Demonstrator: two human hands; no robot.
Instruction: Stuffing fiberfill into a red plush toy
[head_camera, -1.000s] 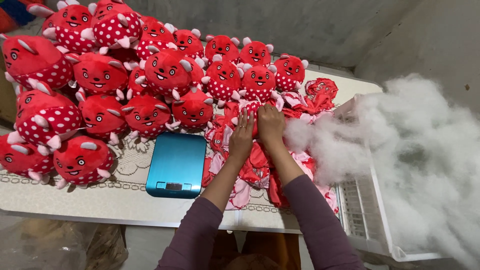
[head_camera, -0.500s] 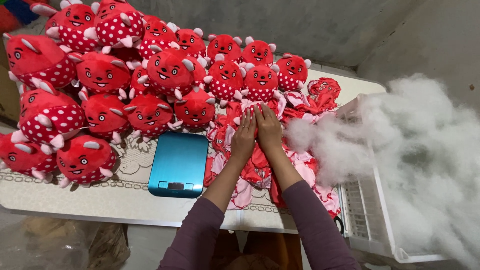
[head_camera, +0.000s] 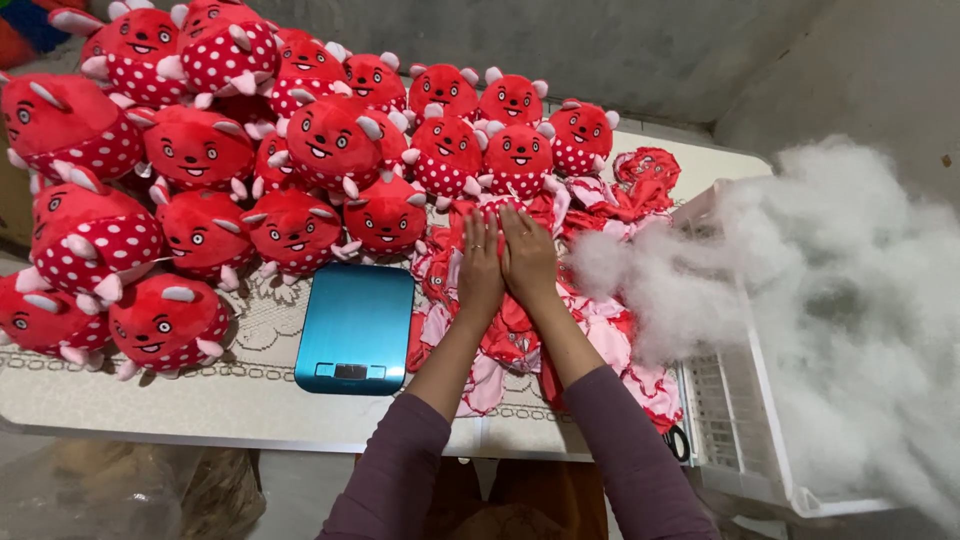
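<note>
Stuffing (head_camera: 840, 300) heaped in white crate (head_camera: 735, 420); hands flat, left (head_camera: 481, 268), right (head_camera: 527, 262), on unstuffed red skins (head_camera: 520, 335).

Both hands (head_camera: 505, 262) pressed side by side on unstuffed toy skins (head_camera: 520, 330) at mid surface (head_camera: 200, 400). Scale (head_camera: 355, 328) just left. Stuffed toys (head_camera: 250, 170) heaped far left. Filling (head_camera: 830, 300) piled in crate (head_camera: 735, 420) at right.

Flat hands (head_camera: 505, 262) on unstuffed red skins (head_camera: 520, 335)

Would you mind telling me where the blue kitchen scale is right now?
In the head view, the blue scale lies flat on the table, just left of the left hand, below the stuffed red toys.
</note>
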